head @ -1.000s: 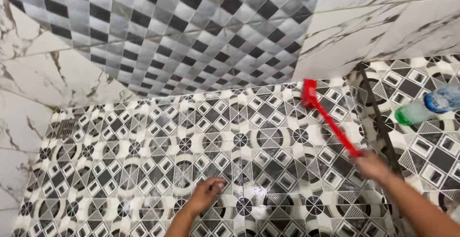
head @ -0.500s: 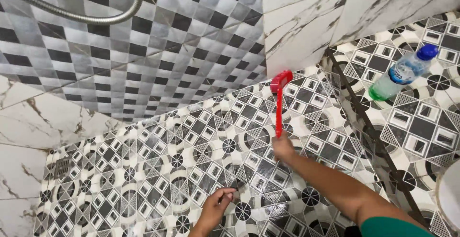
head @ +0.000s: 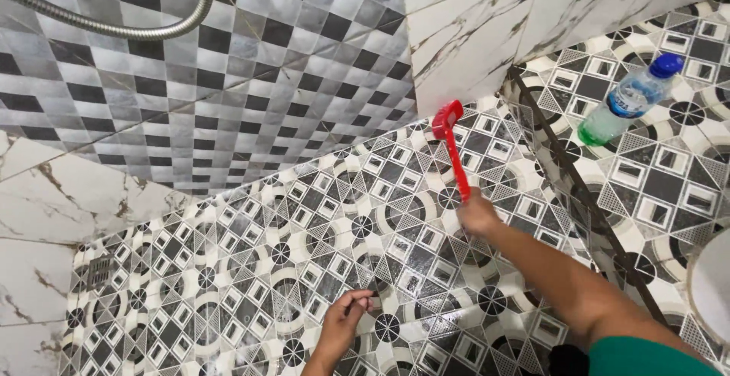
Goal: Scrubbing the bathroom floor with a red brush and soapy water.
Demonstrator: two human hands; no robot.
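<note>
Red plastic brush (head: 450,142) noted in the head view, its handle clasped in the right hand (head: 477,213), grip wrapped tight round the lower end; the brush head is pressed near the foot of the marble wall (head: 471,34), on the patterned floor tiles (head: 228,269). Left hand (head: 346,323) is rested on the wet floor, fingers loosely curled, grip holding nothing. A clear bottle (head: 627,106) with blue cap and green liquid is seen lying well apart, beyond the threshold strip (head: 578,201). A metal shower hose (head: 114,26) is hung across the checkered wall.
</note>
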